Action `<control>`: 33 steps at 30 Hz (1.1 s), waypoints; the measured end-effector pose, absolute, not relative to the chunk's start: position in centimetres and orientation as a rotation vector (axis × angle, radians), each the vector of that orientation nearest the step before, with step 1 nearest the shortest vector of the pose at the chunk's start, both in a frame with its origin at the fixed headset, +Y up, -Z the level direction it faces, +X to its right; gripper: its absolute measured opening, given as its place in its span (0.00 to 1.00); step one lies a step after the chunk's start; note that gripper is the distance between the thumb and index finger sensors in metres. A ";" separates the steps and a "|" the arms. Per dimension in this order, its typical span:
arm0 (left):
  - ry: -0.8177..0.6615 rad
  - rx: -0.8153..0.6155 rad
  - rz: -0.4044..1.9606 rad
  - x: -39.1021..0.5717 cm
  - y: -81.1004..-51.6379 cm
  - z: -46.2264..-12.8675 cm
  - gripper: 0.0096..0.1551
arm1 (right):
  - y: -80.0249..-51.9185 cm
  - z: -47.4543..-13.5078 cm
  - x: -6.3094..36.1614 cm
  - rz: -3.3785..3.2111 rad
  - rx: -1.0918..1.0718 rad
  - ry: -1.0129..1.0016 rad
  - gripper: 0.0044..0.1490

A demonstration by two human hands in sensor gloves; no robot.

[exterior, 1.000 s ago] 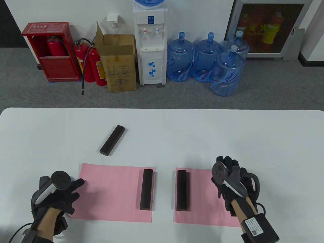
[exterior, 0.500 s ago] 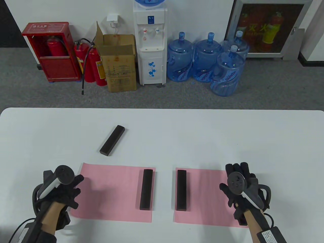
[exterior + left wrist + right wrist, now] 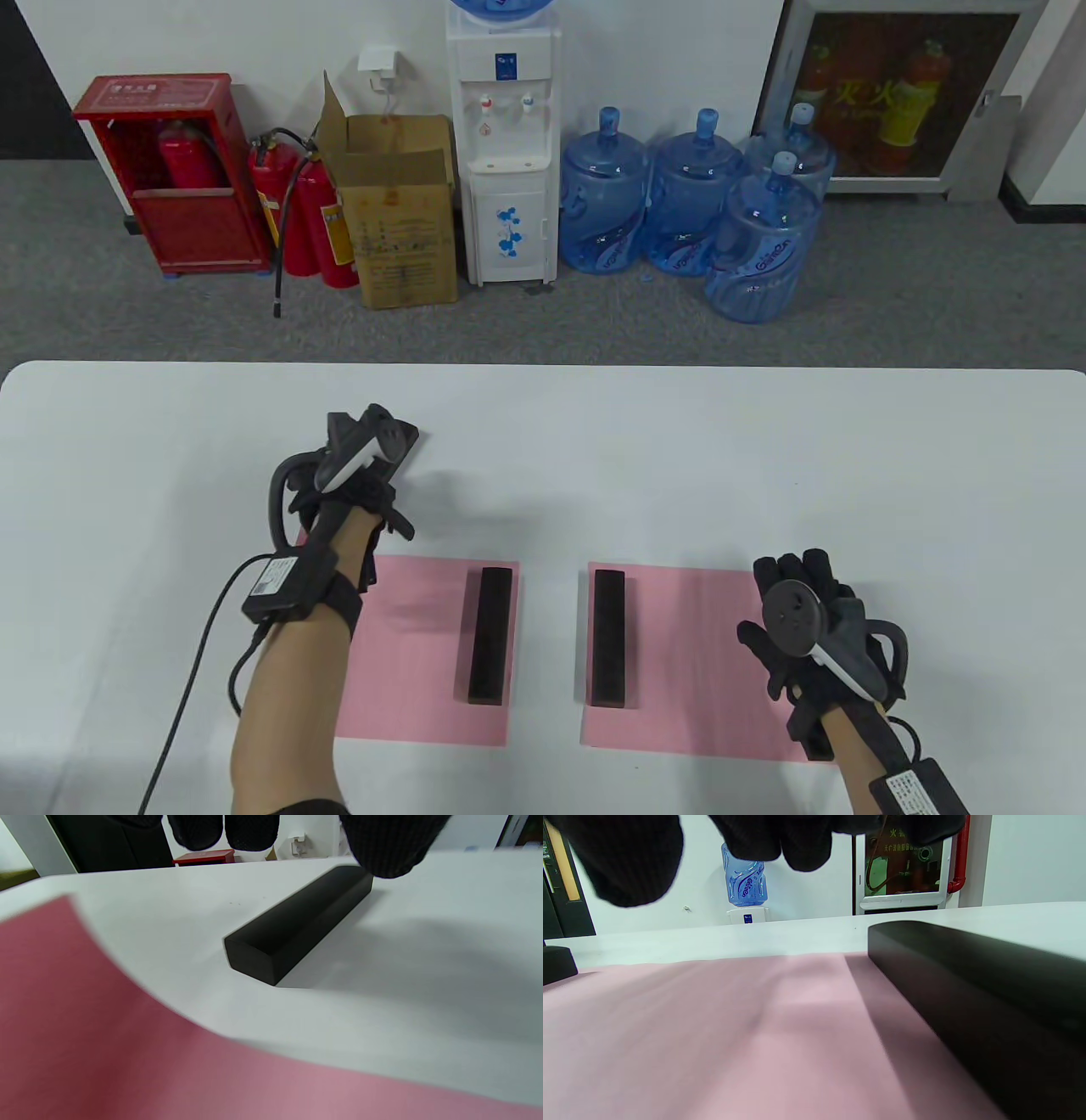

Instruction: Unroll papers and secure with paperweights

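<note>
A white worktop [image 3: 764, 441] is standing before a grey floor lined with water bottles and red extinguishers. Two pink sheets are lying at its near edge: the left paper [image 3: 416, 654] toward seven o'clock, the right paper [image 3: 679, 662] toward five o'clock, each carrying a dark paperweight along its inner edge, the left inner weight [image 3: 492, 635] and the right inner weight [image 3: 609, 638]. The left hand [image 3: 352, 488] is hovering at ten o'clock over the loose paperweight [image 3: 297, 923], its fingers [image 3: 386, 844] spread above the bar and gripping nothing yet. That paper's outer edge, unweighted, is curling upward in the left wrist view, so it is probably at risk of rolling back toward the inner weight before the loose bar arrives. The right hand [image 3: 806, 615] is resting over the right paper's outer edge beside a fourth paperweight [image 3: 988, 993]; whether its fingers are pressing the sheet I cannot tell.
</note>
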State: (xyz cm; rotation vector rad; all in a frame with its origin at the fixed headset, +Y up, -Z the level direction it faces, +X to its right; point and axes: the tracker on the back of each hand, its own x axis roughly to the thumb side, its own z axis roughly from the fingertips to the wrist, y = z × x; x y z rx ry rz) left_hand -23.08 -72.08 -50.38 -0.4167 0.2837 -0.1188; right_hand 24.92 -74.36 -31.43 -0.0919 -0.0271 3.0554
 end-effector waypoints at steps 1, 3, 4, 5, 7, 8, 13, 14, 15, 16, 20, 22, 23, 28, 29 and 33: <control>0.308 -0.416 -0.160 -22.7 -73.0 -51.2 0.46 | -74.4 -31.4 24.9 3.054 -0.090 -0.028 0.53; 0.324 -0.419 -0.212 -22.5 -74.4 -52.3 0.47 | -74.4 -31.4 24.9 3.059 -0.091 -0.025 0.53; 0.334 -0.423 -0.221 -22.6 -75.0 -52.7 0.47 | -74.5 -31.4 24.9 3.060 -0.092 -0.024 0.53; 0.346 -0.426 -0.222 -22.6 -75.6 -53.0 0.48 | -74.5 -31.5 24.9 3.059 -0.095 -0.015 0.52; 0.352 -0.429 -0.213 -22.8 -76.5 -53.5 0.48 | -74.8 -31.6 25.0 3.056 -0.101 0.001 0.52; 0.369 -0.403 -0.219 -22.7 -76.6 -53.6 0.46 | -74.9 -31.6 25.1 3.057 -0.107 0.016 0.52; 0.302 -0.345 -0.248 -22.8 -76.8 -53.7 0.46 | -75.2 -31.8 25.0 3.060 -0.109 0.042 0.53; 0.299 -0.338 -0.251 -22.7 -76.9 -53.6 0.47 | -75.2 -31.8 25.0 3.061 -0.108 0.042 0.53; 0.291 -0.330 -0.267 -22.7 -76.9 -53.4 0.47 | -75.1 -31.8 25.0 3.062 -0.103 0.036 0.53; 0.273 -0.323 -0.276 -22.7 -76.8 -53.2 0.47 | -75.1 -31.7 24.9 3.062 -0.098 0.029 0.53; 0.257 -0.301 -0.188 -23.1 -75.1 -51.6 0.44 | -74.9 -31.6 24.7 3.064 -0.086 0.016 0.53; 0.228 -0.268 -0.163 -23.4 -73.1 -50.1 0.42 | -74.9 -31.6 24.7 3.062 -0.080 0.019 0.53; 0.218 -0.246 -0.152 -23.6 -72.1 -49.4 0.40 | -75.0 -31.6 24.7 3.063 -0.076 0.018 0.53; 0.150 -0.187 -0.077 -24.8 -68.1 -44.4 0.35 | -75.0 -31.5 24.6 3.065 -0.063 0.012 0.53; 0.130 -0.169 -0.067 -25.1 -67.5 -42.9 0.35 | -74.9 -31.4 24.6 3.063 -0.058 0.004 0.53; 0.084 -0.118 -0.057 -26.1 -67.0 -38.6 0.35 | -74.8 -31.2 24.5 3.051 -0.036 -0.004 0.53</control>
